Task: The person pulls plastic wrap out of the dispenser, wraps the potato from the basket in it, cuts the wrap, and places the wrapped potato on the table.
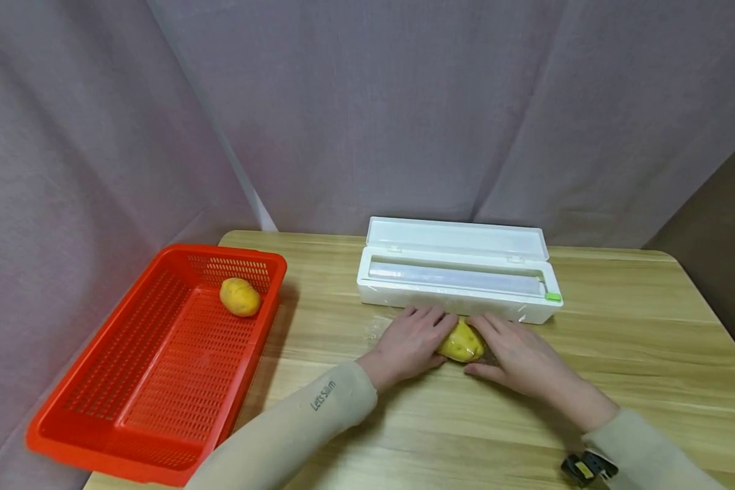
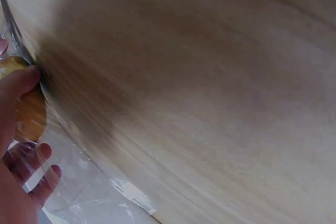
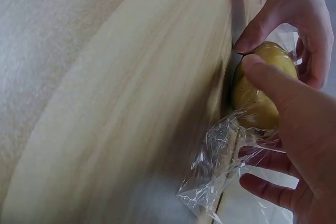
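A yellow potato point(image 1: 462, 341) with clear cling film point(image 3: 210, 163) over and around it is on the table, between the two hands. My left hand point(image 1: 412, 342) holds its left side, thumb near the front and fingers over the far side. From the right, my right hand point(image 1: 517, 355) grips the same potato, its thumb pressing on the skin in the right wrist view. Loose, crumpled film spreads out past the potato on both sides. In the left wrist view the potato point(image 2: 30, 111) is partly hidden by the left thumb.
Just behind the hands stands a white cling film dispenser point(image 1: 459, 307), lid raised, with a roll inside and a green slider point(image 1: 553, 297) at its right end. A red plastic basket point(image 1: 263, 333) at the left holds another potato point(image 1: 240, 297). Grey curtain point(image 1: 367, 122) hangs behind the wooden table point(image 1: 637, 327).
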Motion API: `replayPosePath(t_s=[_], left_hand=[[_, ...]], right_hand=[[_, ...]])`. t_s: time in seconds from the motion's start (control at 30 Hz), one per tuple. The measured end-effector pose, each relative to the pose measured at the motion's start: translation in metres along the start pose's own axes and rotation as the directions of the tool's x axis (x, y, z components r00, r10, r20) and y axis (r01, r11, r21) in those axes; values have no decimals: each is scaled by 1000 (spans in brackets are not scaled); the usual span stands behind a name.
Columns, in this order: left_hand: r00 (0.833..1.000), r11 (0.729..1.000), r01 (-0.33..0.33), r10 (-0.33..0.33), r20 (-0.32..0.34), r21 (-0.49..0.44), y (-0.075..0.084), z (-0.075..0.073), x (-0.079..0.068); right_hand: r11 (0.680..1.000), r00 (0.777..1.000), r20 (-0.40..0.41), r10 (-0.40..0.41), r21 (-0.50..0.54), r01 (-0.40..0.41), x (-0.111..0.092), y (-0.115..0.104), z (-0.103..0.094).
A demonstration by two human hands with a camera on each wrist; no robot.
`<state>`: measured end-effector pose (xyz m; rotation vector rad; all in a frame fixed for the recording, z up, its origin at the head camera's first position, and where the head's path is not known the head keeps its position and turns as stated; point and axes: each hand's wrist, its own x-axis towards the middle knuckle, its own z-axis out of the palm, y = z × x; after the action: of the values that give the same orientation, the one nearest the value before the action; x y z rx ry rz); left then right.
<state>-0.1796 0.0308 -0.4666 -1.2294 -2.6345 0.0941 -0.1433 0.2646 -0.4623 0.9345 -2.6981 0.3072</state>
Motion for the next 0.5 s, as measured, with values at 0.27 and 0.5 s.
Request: replayPosePath(t_s=[0.27, 0.5], left_hand=[[997, 994, 26, -18, 76, -107, -9, 0, -5], [997, 988, 31, -21, 68, -151, -24, -6, -16]], right_hand=[[1000, 999, 30, 24, 12, -25, 2, -2, -1], [999, 999, 27, 31, 42, -32, 2, -2, -5]])
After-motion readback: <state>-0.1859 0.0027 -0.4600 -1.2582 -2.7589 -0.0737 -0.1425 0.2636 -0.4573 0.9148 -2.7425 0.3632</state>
